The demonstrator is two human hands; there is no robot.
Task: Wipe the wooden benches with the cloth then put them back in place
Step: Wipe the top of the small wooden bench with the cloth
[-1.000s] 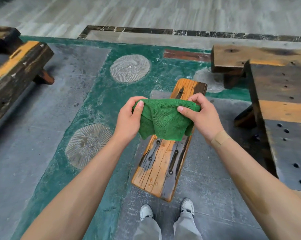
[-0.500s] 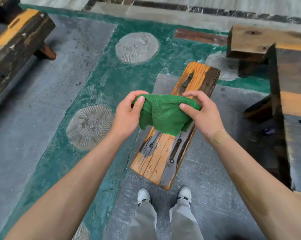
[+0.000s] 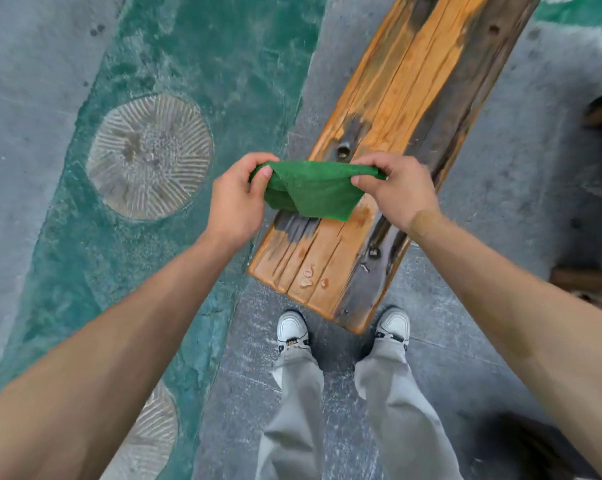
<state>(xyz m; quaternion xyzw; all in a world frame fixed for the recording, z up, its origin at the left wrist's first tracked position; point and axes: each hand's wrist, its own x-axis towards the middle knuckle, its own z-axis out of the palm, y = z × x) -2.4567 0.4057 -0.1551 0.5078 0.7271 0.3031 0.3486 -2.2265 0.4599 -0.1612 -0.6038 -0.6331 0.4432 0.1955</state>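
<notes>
A head-worn camera looks straight down at a grey stone floor (image 3: 500, 140) with a green painted band (image 3: 223, 64) to the left of a wooden bench. The wooden bench (image 3: 389, 109) is the landmark: a long plank seat running from near the person's feet away toward the upper right, with worn orange wood, dark grey weathered streaks, lengthwise cracks and a few small chips near its close end. A round ribbed stone disc (image 3: 149, 155) sits in the green band, well to the left of the bench. Two white shoes (image 3: 292, 329) stand just off the bench's near end.

Above the near part of the bench, both hands hold a green cloth (image 3: 313, 190). The left hand (image 3: 237, 199) is closed, pinching the cloth's left edge between thumb and fingers. The right hand (image 3: 400, 188) is closed the same way on the right edge. The cloth is stretched between them and hangs in a loose fold, apparently not touching the wood.

The step in hand seems to be folding the cloth into a pad. It would go best folded flat and thick, then pressed down and drawn along the grain, so it does not snag in the cracks.
</notes>
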